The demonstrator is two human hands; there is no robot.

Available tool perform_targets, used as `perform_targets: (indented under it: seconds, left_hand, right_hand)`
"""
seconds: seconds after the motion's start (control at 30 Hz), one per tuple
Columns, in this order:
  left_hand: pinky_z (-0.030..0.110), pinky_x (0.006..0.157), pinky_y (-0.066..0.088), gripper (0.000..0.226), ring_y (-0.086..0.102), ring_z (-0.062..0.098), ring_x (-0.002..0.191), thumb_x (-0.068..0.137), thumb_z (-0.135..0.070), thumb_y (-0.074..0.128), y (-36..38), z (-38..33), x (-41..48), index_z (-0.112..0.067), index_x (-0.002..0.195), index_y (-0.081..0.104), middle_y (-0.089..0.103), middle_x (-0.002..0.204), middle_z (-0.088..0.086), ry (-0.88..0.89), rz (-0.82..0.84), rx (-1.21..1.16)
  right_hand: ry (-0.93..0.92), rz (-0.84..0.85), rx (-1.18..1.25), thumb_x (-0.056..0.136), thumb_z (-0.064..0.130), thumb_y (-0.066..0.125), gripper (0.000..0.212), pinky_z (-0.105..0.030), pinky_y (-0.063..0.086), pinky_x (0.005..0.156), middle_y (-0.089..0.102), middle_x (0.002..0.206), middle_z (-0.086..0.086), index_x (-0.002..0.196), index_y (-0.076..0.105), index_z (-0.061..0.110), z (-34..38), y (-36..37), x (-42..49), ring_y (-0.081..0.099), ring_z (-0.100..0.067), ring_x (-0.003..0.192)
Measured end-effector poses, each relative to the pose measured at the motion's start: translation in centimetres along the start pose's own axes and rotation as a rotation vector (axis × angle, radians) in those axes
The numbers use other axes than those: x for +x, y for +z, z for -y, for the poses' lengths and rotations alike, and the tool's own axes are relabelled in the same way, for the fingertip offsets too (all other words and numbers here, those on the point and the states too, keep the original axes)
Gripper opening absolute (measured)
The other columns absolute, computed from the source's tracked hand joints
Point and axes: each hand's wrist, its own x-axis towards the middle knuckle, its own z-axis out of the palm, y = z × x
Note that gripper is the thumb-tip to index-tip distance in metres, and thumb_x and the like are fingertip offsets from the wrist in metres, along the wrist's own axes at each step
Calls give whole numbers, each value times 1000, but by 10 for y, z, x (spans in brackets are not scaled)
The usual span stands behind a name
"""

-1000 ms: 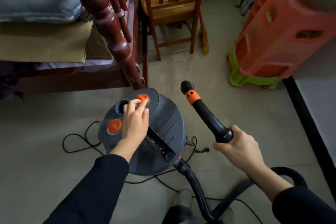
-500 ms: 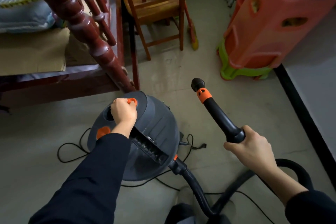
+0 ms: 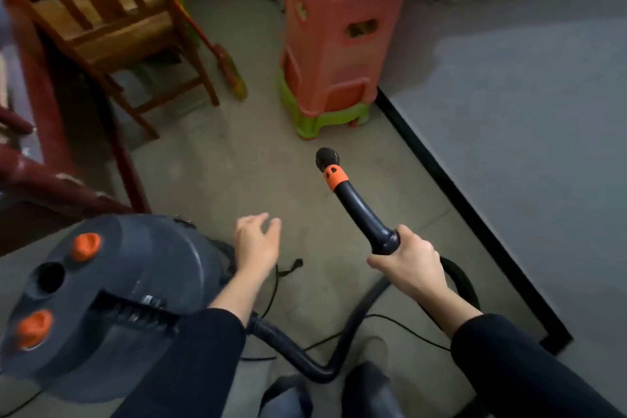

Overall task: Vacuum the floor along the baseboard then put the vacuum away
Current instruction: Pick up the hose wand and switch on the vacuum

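The vacuum (image 3: 101,299) sits on the floor (image 3: 271,163) at the left. Just beside it the left hand (image 3: 254,244) hangs with fingers loose and apart — it holds nothing. The right hand (image 3: 410,268) is wrapped tight round the pipe (image 3: 359,210), which points ahead. The black baseboard (image 3: 478,217) runs to the right of the pipe — nearer that hand.

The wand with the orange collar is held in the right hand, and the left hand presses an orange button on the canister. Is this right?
Not quite: the head view shows the left hand open beside the canister, touching neither orange button. The right hand does hold the wand.
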Motion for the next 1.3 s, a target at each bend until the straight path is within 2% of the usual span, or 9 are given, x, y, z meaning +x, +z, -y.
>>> perform_targets:
  seconds: [0.07,0.13,0.27,0.4,0.5,0.77,0.97,1.13,1.3]
  left_hand:
    - [29,75,38,23,54,22,83,94,-30,58,60,-44,-27,-10,87,70,58,81,9,-77,232,-177]
    - [30,66,34,31,41,17,69,93,-40,57,111,-86,-49,-19,71,52,43,69,2,-204,375,-329]
    - [28,66,44,34,51,16,64,94,-43,57,187,-163,-74,-12,80,56,54,74,4,-478,553,-675]
    - [37,93,50,25,63,24,90,94,-35,59,247,-208,-85,-10,94,60,67,95,9,-516,694,-822]
    - [43,94,50,20,65,26,96,95,-24,60,276,-222,-87,-5,101,59,67,103,14,-553,714,-901]
    - [38,88,51,16,63,25,92,94,-18,61,307,-243,-50,-4,101,58,65,101,14,-601,757,-790]
    - [41,99,46,45,56,33,116,93,-22,63,310,-269,-4,0,128,49,59,126,19,-664,756,-639]
    - [41,79,50,60,60,32,105,91,-38,62,331,-276,76,-5,138,44,57,130,20,-748,767,-497]
    - [47,93,47,48,62,31,107,94,-28,59,344,-269,148,1,130,46,63,120,20,-744,772,-501]
  right_hand:
    - [25,-3,16,60,42,68,36,-32,48,61,59,75,5,83,49,22,-26,-19,6,58,-21,72]
    - [54,-14,55,60,41,68,35,-29,43,57,59,75,6,81,48,21,-55,-38,13,57,-18,71]
    - [102,11,163,61,38,70,32,-28,44,54,60,76,5,82,52,23,-114,-77,35,57,-12,69]
    - [138,81,235,58,39,71,34,-30,48,57,63,79,2,83,55,22,-163,-109,59,61,-16,69]
    - [166,117,223,59,39,70,34,-28,46,55,62,77,4,84,54,23,-185,-123,74,61,-16,70]
    - [197,143,276,61,39,71,34,-24,46,54,63,79,5,88,55,25,-199,-129,115,61,-13,70]
    - [272,163,332,62,39,71,34,-24,43,53,62,80,4,89,56,24,-177,-135,149,60,-14,70]
    - [357,157,454,61,40,73,35,-25,48,57,63,84,5,91,58,28,-147,-111,206,61,-12,73]
    - [386,143,519,61,42,71,40,-31,52,62,61,86,5,95,54,27,-121,-78,259,61,-14,75]
